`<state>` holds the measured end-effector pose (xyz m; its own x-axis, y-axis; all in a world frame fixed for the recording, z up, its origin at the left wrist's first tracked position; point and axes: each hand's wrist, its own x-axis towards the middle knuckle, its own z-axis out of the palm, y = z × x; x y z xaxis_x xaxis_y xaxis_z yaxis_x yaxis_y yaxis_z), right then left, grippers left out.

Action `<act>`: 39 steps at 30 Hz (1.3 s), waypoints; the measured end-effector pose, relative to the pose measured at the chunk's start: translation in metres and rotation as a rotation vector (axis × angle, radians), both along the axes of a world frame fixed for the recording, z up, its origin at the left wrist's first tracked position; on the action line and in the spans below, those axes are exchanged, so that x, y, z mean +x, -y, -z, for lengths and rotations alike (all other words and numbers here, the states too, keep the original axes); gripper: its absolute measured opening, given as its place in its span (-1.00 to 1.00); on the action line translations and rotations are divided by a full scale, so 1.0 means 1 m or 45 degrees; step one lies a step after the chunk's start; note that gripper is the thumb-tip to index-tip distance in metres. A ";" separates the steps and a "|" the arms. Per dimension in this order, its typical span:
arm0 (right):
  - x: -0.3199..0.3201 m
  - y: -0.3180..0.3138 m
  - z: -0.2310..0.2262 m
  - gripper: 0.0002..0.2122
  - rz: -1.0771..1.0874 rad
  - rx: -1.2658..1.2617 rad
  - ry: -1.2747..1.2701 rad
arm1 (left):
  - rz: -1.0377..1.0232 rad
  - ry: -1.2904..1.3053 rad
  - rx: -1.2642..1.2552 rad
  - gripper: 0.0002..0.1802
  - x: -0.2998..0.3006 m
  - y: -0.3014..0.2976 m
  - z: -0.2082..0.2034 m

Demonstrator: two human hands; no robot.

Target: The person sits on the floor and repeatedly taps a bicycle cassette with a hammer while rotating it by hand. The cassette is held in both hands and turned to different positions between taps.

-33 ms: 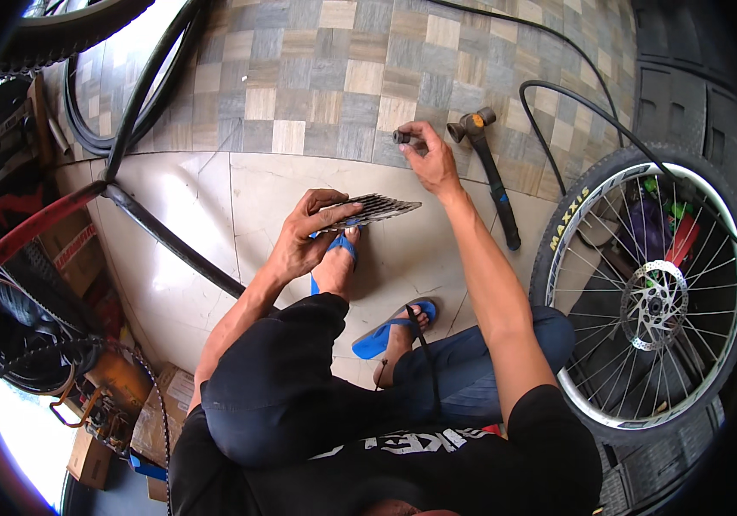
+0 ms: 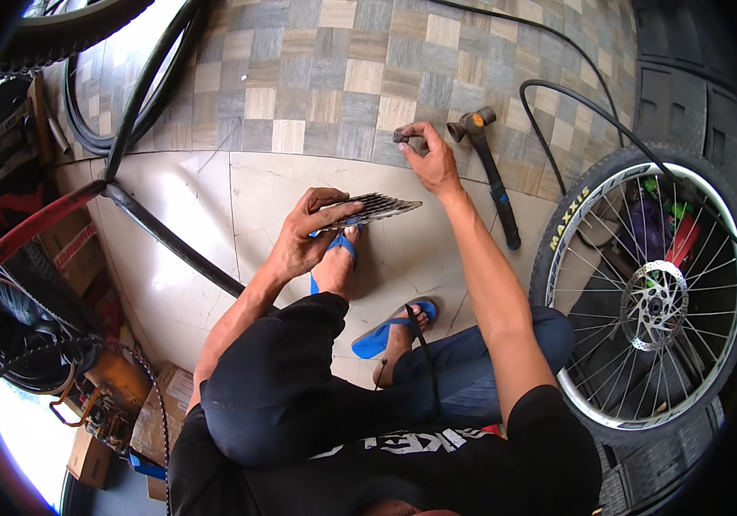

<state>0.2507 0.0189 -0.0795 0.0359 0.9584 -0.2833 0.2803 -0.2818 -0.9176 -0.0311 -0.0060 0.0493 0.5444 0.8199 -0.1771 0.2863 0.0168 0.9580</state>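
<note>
My left hand (image 2: 310, 225) is closed on a bicycle cassette (image 2: 379, 207), its stacked sprockets seen nearly edge-on above my left foot. Farther off and to the right, my right hand (image 2: 432, 163) pinches a small dark metal cylinder (image 2: 399, 137) between thumb and fingers; its exact kind is too small to make out. The cylinder and the cassette are apart. Just right of that hand, a hammer (image 2: 492, 176) with a black handle lies on the patterned floor.
A bicycle wheel (image 2: 546, 284) with a disc rotor (image 2: 654, 305) is at the right. A black and red bike frame (image 2: 170, 232) crosses the left side, near cardboard boxes (image 2: 90, 458). A black hose (image 2: 549, 84) curves at the upper right.
The small dark cylinder has turned slightly between my right fingers. My left hand and the cassette have hardly moved.
</note>
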 end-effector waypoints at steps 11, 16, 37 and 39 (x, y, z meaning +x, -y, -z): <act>0.009 -0.004 -0.001 -0.70 -0.071 0.129 0.134 | 0.045 0.007 -0.007 -0.42 0.014 -0.013 0.000; 0.011 -0.003 0.001 -0.48 -0.114 0.219 0.333 | 0.044 0.041 -0.045 -0.45 0.019 -0.015 0.001; 0.041 0.040 -0.036 -0.49 0.489 -0.394 -0.980 | -0.523 0.587 -1.159 -0.72 0.063 -0.030 0.073; 0.037 0.042 -0.036 -0.55 0.511 -0.398 -0.959 | -0.577 0.659 -1.246 -0.68 0.069 -0.035 0.078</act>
<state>0.2882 -0.0227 -0.0431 0.0505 0.7891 -0.6122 -0.5354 -0.4960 -0.6836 0.0376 0.0292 -0.0288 0.4313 0.5948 -0.6784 -0.3499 0.8033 0.4820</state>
